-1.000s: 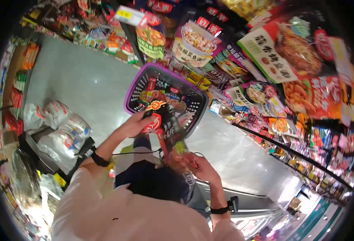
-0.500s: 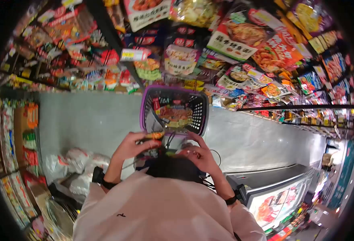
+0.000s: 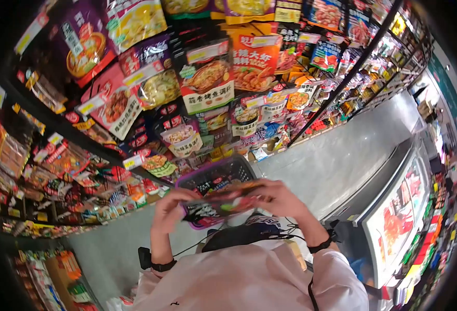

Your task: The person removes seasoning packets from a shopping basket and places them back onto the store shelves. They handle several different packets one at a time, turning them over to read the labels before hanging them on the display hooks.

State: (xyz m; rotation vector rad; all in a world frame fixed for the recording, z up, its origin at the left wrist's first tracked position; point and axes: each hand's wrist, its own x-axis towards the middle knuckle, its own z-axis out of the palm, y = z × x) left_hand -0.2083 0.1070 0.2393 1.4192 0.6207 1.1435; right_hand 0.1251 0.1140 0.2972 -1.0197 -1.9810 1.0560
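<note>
My left hand [image 3: 170,211] and my right hand [image 3: 281,199] are raised over a shopping basket with a purple rim [image 3: 183,181]. Between them is a dark and red food packet [image 3: 231,199], smeared by motion. The fingers of my left hand close on its left end, while my right hand grips its right end. Other packets [image 3: 223,182] lie inside the black-walled basket, partly covered by the held packet and my hands.
Shelves of seasoning pouches [image 3: 208,78] rise in front of me, with price tags along their edges. A freezer cabinet [image 3: 394,217] stands to my right on the grey floor [image 3: 316,171]. More shelved goods [image 3: 62,280] are at lower left.
My view has turned, bringing more of the pouch shelf into sight and placing the basket lower in view. My hands have risen over the basket, now with a packet stretched between them.
</note>
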